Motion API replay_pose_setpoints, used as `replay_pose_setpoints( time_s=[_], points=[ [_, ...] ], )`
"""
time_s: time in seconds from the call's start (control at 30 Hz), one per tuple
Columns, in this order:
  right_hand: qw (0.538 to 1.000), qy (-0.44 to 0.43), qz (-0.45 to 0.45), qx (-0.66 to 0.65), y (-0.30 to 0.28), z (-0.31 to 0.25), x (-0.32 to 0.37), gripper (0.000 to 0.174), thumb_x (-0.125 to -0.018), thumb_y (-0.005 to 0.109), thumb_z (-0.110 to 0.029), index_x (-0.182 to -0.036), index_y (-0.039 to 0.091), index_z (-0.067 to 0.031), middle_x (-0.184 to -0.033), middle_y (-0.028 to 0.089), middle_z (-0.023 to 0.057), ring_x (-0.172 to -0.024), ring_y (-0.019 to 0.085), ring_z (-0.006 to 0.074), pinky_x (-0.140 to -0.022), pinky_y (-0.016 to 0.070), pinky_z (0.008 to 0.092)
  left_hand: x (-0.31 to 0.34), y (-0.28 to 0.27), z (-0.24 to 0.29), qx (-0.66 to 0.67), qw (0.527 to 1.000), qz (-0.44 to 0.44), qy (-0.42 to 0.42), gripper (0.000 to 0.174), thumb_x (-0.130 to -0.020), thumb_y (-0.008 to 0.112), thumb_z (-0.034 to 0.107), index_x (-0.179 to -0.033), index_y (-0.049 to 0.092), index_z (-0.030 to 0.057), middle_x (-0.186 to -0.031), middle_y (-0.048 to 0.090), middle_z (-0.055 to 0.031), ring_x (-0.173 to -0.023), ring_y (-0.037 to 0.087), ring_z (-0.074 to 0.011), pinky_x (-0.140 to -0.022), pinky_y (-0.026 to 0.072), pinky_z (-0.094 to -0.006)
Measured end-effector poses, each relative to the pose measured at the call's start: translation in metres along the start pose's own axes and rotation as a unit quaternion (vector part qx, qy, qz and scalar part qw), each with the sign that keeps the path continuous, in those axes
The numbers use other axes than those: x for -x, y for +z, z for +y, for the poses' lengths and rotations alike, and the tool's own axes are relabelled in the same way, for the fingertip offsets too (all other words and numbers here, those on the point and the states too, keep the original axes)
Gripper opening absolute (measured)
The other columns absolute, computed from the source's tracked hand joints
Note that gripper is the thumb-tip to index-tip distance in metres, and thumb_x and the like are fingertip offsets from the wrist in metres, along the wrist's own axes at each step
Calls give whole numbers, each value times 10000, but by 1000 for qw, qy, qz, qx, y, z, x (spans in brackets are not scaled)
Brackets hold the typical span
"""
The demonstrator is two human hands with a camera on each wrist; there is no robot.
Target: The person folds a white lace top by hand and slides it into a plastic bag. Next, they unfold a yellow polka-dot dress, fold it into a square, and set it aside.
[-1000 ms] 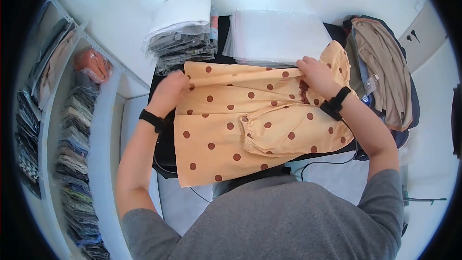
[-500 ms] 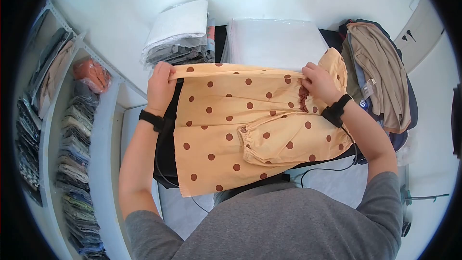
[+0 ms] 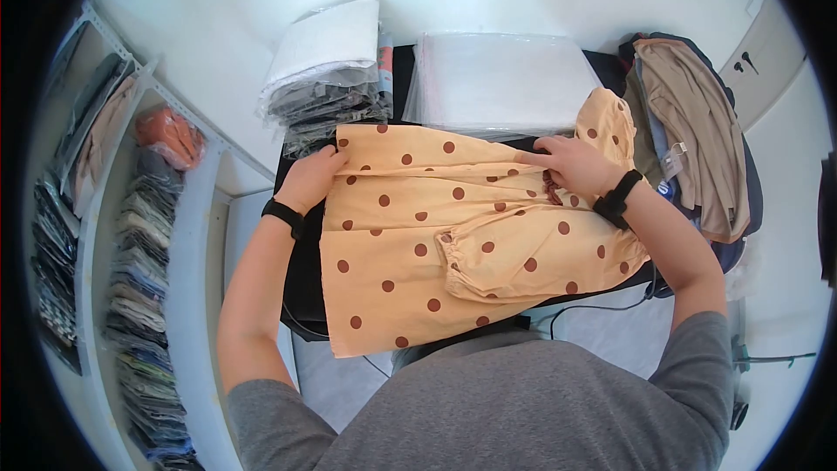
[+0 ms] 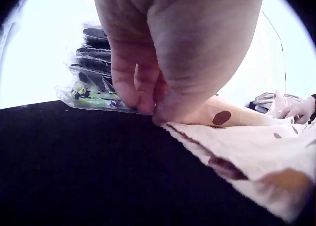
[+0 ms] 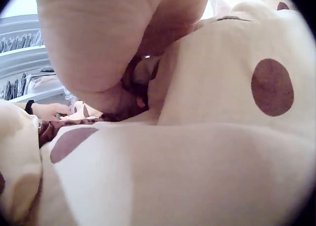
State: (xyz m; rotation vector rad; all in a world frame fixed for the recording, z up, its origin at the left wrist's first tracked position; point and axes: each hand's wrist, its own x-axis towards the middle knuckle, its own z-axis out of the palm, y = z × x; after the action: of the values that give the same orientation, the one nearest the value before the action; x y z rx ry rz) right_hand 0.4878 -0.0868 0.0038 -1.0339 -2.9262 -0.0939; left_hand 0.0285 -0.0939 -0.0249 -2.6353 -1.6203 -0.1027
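A yellow-orange dress (image 3: 397,288) with brown polka dots lies spread across the black table, its hem to the left. One gathered sleeve (image 3: 523,253) is folded over its near part, and a brown ruffled trim (image 3: 551,187) shows near the right hand. My left hand (image 3: 312,176) pinches the far corner of the hem between thumb and fingertips; in the left wrist view the cloth edge runs from those fingertips. My right hand (image 3: 575,164) grips the far edge near the shoulder, with cloth bunched under the palm in the right wrist view. Its fingertips are partly hidden there.
Behind the dress stand a stack of bagged garments (image 3: 323,78) and a pile of clear plastic bags (image 3: 506,78). Folded tan clothes (image 3: 689,139) lie to the right. Shelves of packed clothing (image 3: 144,296) line the left side. A dark cable (image 3: 602,303) hangs by the table's front edge.
The left hand took the far hem corner, drew it left and raised a folded strip, then moved back right, and the strip now lies flatter. The right hand stayed near the shoulder.
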Motion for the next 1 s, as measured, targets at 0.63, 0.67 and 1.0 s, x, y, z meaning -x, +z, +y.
replay_pose_setpoints(
  time_s=[0.63,0.67,1.0],
  points=[
    [777,575,251,-60,-11,107,38,681,-710,696,-495,-1115,548,33,-1018,628,204,-949,611,323,-807,488,352,-42,-12,13,19,978,193,71,369,-712,618,23,-1077,574,54,-1043,559,-82,-1024,520,-278,-867,417,-399],
    [753,597,216,-174,-9,114,42,698,-712,688,-506,-1121,564,45,-1020,638,216,-922,633,315,-783,497,335,-43,-10,12,17,978,193,72,369,-712,618,23,-1077,574,54,-1043,559,-82,-1024,520,-278,-867,417,-399],
    [849,371,375,42,-23,64,33,230,-765,601,-161,-947,582,-21,-879,621,170,-852,581,353,-788,467,419,-46,-7,6,-32,985,151,74,156,-675,598,23,-822,561,59,-822,541,-77,-899,512,-276,-801,415,-403]
  ],
)
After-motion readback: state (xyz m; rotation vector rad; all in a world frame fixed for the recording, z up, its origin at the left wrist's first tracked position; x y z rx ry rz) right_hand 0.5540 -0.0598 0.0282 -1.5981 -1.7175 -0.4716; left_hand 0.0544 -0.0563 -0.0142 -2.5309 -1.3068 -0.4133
